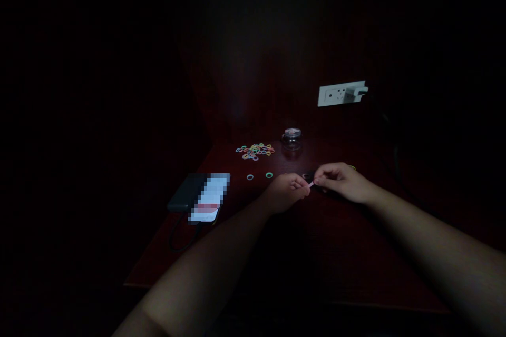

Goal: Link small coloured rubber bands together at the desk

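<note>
Between my two hands a small pink elastic hair tie is stretched into a short strip. My left hand pinches its left end, with fingers curled. At the other end, my right hand grips it between thumb and fingertips. Just behind the fingers lies a dull pink band on the dark red table. A green hair tie and a pale blue one lie singly to the left of my left hand. Part of a yellow band shows behind my right hand.
Farther back is a loose pile of coloured hair ties, with a small round clear container to its right. A lit phone and a black power bank with a cable lie left. A socket holds a plug. Surroundings are very dark.
</note>
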